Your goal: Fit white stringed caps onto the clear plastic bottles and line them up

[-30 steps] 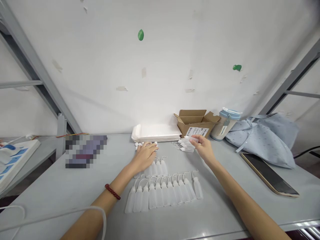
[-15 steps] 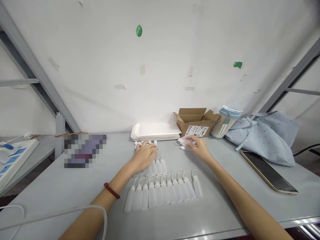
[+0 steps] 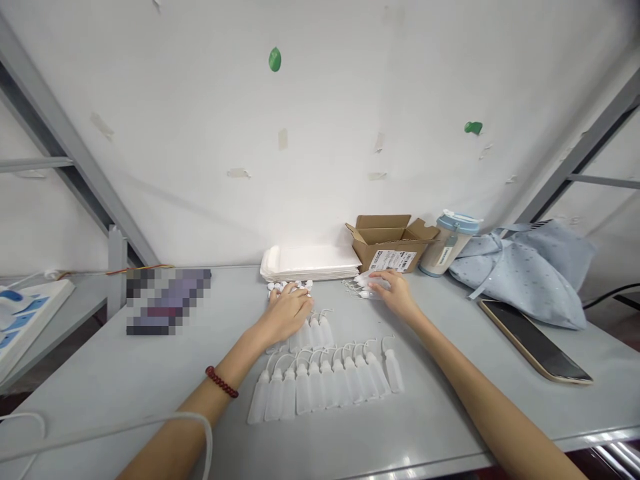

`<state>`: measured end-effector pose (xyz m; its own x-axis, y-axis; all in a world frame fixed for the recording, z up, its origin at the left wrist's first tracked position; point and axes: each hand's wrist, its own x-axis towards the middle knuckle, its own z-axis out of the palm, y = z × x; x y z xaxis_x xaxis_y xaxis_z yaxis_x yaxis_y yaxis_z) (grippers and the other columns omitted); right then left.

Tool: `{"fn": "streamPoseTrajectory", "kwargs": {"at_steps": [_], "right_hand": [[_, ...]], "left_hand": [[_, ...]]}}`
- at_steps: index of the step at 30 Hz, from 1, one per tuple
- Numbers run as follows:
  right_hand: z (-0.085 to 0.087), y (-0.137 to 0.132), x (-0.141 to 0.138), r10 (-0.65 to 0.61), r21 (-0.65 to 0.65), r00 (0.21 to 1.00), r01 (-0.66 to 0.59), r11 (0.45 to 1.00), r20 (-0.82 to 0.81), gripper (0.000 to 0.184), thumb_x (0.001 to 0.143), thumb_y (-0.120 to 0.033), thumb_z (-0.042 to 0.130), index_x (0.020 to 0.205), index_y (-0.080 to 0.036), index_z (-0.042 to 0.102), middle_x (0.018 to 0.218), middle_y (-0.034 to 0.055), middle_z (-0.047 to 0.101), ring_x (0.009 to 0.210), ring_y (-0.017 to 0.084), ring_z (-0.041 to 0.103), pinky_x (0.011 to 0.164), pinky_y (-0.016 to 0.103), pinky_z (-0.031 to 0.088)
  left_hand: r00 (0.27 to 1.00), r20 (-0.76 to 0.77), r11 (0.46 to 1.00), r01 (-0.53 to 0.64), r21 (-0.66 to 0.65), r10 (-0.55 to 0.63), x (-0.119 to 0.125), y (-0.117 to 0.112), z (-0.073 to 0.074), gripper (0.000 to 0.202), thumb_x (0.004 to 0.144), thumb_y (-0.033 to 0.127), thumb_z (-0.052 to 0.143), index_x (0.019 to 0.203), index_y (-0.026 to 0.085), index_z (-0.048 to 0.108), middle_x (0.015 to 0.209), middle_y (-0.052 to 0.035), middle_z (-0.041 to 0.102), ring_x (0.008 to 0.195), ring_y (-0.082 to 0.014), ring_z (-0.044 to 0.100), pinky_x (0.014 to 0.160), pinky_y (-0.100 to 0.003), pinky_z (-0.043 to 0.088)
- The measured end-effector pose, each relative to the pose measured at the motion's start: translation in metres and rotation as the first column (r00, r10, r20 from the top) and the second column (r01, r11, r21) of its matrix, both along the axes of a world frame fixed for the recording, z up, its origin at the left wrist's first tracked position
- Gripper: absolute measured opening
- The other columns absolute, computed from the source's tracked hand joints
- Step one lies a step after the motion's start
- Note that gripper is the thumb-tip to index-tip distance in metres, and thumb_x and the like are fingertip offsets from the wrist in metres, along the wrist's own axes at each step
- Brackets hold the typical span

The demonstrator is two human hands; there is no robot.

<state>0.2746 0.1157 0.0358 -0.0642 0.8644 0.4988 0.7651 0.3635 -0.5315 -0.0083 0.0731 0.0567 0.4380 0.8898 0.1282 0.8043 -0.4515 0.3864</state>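
Note:
My left hand (image 3: 290, 313) lies palm down with fingers spread over a cluster of small white caps (image 3: 273, 288); its fingertips touch them. Below its wrist and fingers is a short row of translucent squeeze bottles (image 3: 325, 330) with thin curved spouts, partly hidden by the hand. My right hand (image 3: 397, 293) has its thumb and fingers around a small pile of similar bottles (image 3: 367, 285) in front of the cardboard box; the palm side is hidden. Nearer to me, a longer row of squeeze bottles (image 3: 327, 387) lies side by side, spouts pointing away.
A stack of white padded envelopes (image 3: 310, 261) and an open cardboard box (image 3: 387, 250) stand against the wall. To the right are a tumbler (image 3: 450, 247), a light blue cloth bag (image 3: 525, 273) and a phone (image 3: 535, 343). A white cable (image 3: 125, 425) crosses the lower left.
The view has shifted very slightly. Both hands stay at nearly the same places, the left over the caps and the right at the bottle pile.

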Motion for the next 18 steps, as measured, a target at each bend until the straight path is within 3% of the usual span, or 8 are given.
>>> {"fn": "streamPoseTrajectory", "kwargs": {"at_steps": [6, 9, 14, 16, 18], "right_hand": [[0.001, -0.002, -0.001, -0.073, 0.091, 0.997, 0.072, 0.993, 0.001, 0.023, 0.077, -0.032, 0.052, 0.087, -0.018, 0.067, 0.091, 0.0108, 0.057, 0.092, 0.029, 0.050, 0.085, 0.046, 0.038], [0.008, -0.010, -0.010, -0.035, 0.127, 0.999, 0.033, 0.991, 0.009, 0.021, 0.080, -0.030, 0.050, 0.087, -0.018, 0.066, 0.092, 0.0112, 0.057, 0.092, 0.028, 0.049, 0.084, 0.045, 0.038], [0.029, -0.043, -0.045, 0.259, 0.030, 0.961, -0.263, 0.964, 0.098, 0.016, 0.083, -0.024, 0.052, 0.087, -0.020, 0.067, 0.073, 0.0036, 0.063, 0.070, 0.018, 0.057, 0.067, 0.029, 0.045], [0.037, -0.058, -0.059, 0.484, -0.204, 0.871, -0.461, 0.863, 0.079, 0.019, 0.084, -0.022, 0.053, 0.097, -0.021, 0.066, 0.077, 0.0034, 0.065, 0.071, 0.017, 0.057, 0.066, 0.027, 0.045], [0.043, -0.068, -0.069, 0.566, -0.304, 0.823, -0.531, 0.791, 0.036, 0.022, 0.087, -0.021, 0.049, 0.102, -0.021, 0.066, 0.082, 0.0039, 0.064, 0.075, 0.016, 0.057, 0.068, 0.026, 0.045]], "left_hand": [[1.000, -0.001, 1.000, -0.011, -0.001, 0.011, 0.001, -0.002, 0.001, 0.043, 0.093, 0.035, 0.023, 0.092, 0.024, 0.065, 0.122, -0.0044, 0.057, 0.126, -0.0292, 0.031, 0.099, -0.056, 0.021], [1.000, 0.004, 1.000, -0.018, 0.004, 0.018, 0.002, -0.004, 0.003, 0.044, 0.093, 0.035, 0.022, 0.092, 0.023, 0.065, 0.122, -0.0053, 0.058, 0.125, -0.0297, 0.032, 0.098, -0.057, 0.022], [1.000, 0.018, 0.999, -0.018, 0.032, 0.017, 0.003, -0.006, 0.004, 0.042, 0.093, 0.035, 0.025, 0.093, 0.023, 0.065, 0.118, -0.0063, 0.060, 0.124, -0.0297, 0.035, 0.097, -0.057, 0.024], [0.999, 0.027, 0.999, -0.021, 0.031, 0.020, 0.003, -0.006, 0.003, 0.041, 0.093, 0.036, 0.025, 0.094, 0.023, 0.065, 0.119, -0.0071, 0.060, 0.124, -0.0304, 0.036, 0.097, -0.058, 0.023], [0.999, 0.043, 0.999, -0.027, 0.023, 0.026, 0.003, -0.005, 0.003, 0.042, 0.094, 0.037, 0.025, 0.095, 0.023, 0.065, 0.122, -0.0069, 0.058, 0.125, -0.0313, 0.035, 0.097, -0.060, 0.022]]}}
